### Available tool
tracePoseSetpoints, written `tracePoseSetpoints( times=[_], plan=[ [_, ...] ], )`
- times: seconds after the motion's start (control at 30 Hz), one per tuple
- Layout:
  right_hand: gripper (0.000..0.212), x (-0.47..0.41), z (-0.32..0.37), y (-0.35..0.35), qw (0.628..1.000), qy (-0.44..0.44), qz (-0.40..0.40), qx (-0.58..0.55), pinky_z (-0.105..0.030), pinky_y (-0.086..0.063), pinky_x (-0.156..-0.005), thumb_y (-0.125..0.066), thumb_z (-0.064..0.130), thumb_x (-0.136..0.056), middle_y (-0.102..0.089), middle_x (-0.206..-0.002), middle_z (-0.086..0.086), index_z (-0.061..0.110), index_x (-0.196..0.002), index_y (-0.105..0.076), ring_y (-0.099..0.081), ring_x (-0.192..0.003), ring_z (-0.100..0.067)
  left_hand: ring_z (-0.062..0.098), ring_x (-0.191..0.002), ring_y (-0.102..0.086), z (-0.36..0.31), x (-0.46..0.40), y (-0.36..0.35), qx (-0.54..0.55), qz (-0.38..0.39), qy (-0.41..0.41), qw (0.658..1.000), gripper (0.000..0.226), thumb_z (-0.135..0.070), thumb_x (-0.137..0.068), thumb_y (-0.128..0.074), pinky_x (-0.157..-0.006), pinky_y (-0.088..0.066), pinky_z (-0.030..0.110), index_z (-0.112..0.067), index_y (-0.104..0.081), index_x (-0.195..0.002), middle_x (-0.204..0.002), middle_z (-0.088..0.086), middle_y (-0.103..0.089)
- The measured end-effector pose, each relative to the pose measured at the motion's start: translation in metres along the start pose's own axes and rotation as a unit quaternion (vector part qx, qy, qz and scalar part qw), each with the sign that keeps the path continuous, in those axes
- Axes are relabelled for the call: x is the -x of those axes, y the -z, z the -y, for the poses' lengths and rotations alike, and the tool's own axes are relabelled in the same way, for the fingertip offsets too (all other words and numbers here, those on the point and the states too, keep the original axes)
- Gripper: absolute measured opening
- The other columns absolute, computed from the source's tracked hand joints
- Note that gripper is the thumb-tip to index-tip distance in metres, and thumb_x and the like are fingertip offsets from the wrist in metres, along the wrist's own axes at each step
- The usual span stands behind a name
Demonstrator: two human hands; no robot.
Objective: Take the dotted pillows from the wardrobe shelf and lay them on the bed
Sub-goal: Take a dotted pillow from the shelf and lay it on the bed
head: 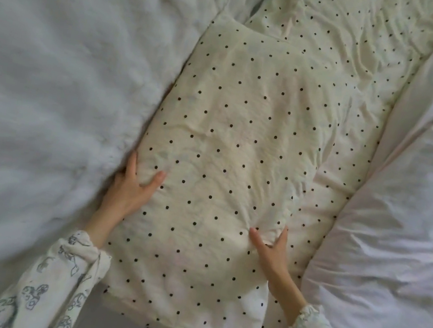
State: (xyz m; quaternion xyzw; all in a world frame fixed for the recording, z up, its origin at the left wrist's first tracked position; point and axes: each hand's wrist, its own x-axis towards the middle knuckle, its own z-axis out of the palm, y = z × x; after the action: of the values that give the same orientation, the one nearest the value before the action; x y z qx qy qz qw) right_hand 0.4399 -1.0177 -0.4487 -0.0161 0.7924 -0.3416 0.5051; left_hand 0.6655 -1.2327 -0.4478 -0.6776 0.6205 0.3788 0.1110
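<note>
Head view: a white fluffy blanket (52, 81) is seen on the left, a white duvet (413, 223) on the right. Two dotted pillows are counted on the bed: the near pillow (226, 151) is gripped at its edges by left hand (132, 187) and right hand (271, 247), fingers curled into fabric; the far pillow (356, 44) lies just beyond, touching it.

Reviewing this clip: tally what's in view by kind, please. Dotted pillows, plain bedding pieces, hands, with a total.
Dotted pillows: 2, the near pillow gripped at its sides by the left hand and right hand, and the far pillow beyond it.
Plain bedding pieces: 2, the fluffy white blanket and the white duvet.
Hands: 2.
Total: 6.
</note>
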Motion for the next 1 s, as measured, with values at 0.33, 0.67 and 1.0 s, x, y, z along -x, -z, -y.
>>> tracePoseSetpoints(
  times=[0.33, 0.67, 1.0],
  plan=[
    [0.093, 0.019, -0.006, -0.013, 0.999, 0.021, 0.019, 0.045, -0.041, -0.046, -0.092, -0.066, 0.046, -0.077, -0.038, -0.145, -0.006, 0.023, -0.146, -0.009, -0.055, -0.106, -0.02, 0.035, -0.13, -0.028, -0.002, 0.035, 0.006, -0.065, -0.122, -0.03, 0.99, 0.075, -0.065, -0.083, -0.038, -0.105, -0.025, 0.049, -0.029, -0.013, -0.143, -0.142, 0.023, -0.028],
    [0.094, 0.026, -0.013, -0.009, 0.986, 0.077, 0.015, 0.147, -0.03, -0.012, -0.113, -0.06, 0.037, -0.084, 0.005, -0.156, -0.002, 0.015, -0.146, 0.007, 0.0, -0.143, -0.018, 0.046, -0.127, -0.027, -0.005, 0.058, -0.013, -0.155, -0.213, -0.114, 0.958, 0.05, -0.025, -0.094, -0.042, -0.103, -0.025, 0.059, -0.023, -0.031, -0.142, -0.141, 0.029, -0.026],
    [0.073, 0.058, -0.041, -0.019, 0.817, 0.266, 0.073, 0.507, -0.055, -0.023, -0.11, -0.052, 0.032, -0.088, 0.017, -0.155, -0.003, 0.029, -0.144, -0.005, 0.023, -0.139, -0.033, 0.03, -0.139, 0.022, 0.006, 0.11, -0.075, -0.251, -0.065, -0.203, 0.944, 0.057, -0.043, -0.095, -0.021, -0.109, 0.006, 0.065, -0.044, 0.015, -0.139, -0.153, 0.001, 0.019]
  ],
)
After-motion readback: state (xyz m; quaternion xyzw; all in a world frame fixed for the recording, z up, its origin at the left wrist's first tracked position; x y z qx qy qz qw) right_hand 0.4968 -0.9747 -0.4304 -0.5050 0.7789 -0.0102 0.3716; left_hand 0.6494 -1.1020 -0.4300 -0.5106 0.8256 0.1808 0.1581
